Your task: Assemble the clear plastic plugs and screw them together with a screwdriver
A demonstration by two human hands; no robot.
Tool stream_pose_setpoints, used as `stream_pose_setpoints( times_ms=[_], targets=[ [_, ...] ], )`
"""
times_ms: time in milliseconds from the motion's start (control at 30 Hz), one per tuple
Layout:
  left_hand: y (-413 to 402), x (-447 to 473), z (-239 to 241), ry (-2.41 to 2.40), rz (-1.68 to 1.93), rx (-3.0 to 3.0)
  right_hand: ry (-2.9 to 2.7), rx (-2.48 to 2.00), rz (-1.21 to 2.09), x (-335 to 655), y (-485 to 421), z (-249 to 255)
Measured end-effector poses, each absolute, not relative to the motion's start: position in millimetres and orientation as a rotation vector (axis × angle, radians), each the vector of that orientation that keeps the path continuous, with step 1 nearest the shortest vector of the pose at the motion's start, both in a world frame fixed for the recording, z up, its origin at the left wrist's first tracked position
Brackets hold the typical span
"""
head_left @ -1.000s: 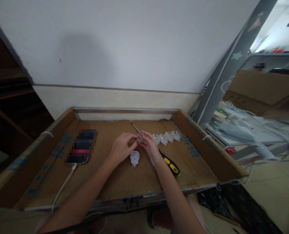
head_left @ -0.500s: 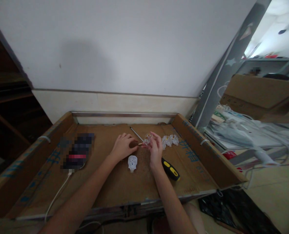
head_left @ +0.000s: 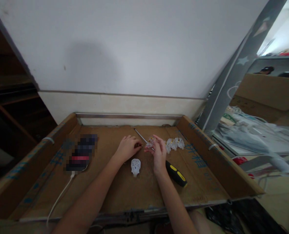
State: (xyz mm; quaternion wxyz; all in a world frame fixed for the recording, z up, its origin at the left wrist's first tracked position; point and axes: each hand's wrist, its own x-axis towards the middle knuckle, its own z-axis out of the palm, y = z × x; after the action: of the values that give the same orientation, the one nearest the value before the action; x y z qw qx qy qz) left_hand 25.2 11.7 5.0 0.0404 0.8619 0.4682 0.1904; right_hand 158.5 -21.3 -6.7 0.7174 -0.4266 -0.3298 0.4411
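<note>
My right hand (head_left: 159, 152) holds a small clear plastic plug part (head_left: 149, 143) between its fingertips, just above the cardboard-lined tray (head_left: 125, 185). My left hand (head_left: 128, 148) rests on the tray a little to the left, fingers curled, its fingertips close to that part. A white plug cover (head_left: 135, 166) lies on the cardboard below and between both hands. A screwdriver with a black and yellow handle (head_left: 176, 169) lies under my right wrist, its metal shaft (head_left: 141, 136) pointing up-left past the hands. A row of clear plug parts (head_left: 174, 143) sits just right of my right hand.
A blurred dark object (head_left: 81, 152) with a white cable (head_left: 59, 195) lies at the tray's left. The tray has raised cardboard sides (head_left: 217, 156). A white wall stands behind. A grey metal post (head_left: 234, 68) and a heap of white cables (head_left: 252, 136) are to the right.
My right hand has lifted and turned upright with the clear part in its fingertips, moving slightly right. My left hand has drawn apart from it and settled on the cardboard.
</note>
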Motion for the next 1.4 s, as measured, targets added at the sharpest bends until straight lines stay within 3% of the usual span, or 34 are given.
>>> stream_pose_setpoints(
  times_ms=[167,433,733,1133,1400],
  targets=[
    [10,26,10,1.42,0.687,2.581,-0.724,-0.943,0.999,159,-21,-7],
    [5,15,9,1.333,1.243,2.124,-0.734,-0.925,1.122,156,-20,-10],
    [5,22,4,1.073,1.309,1.662,-0.735,-0.87,1.362,155,-19,-9],
    [-5,20,10,1.072,1.288,1.794,-0.699,-0.739,1.597,158,-23,-2],
    [-2,21,10,0.975,1.353,1.583,-0.709,-0.698,1.624,156,-28,-1]
  ],
)
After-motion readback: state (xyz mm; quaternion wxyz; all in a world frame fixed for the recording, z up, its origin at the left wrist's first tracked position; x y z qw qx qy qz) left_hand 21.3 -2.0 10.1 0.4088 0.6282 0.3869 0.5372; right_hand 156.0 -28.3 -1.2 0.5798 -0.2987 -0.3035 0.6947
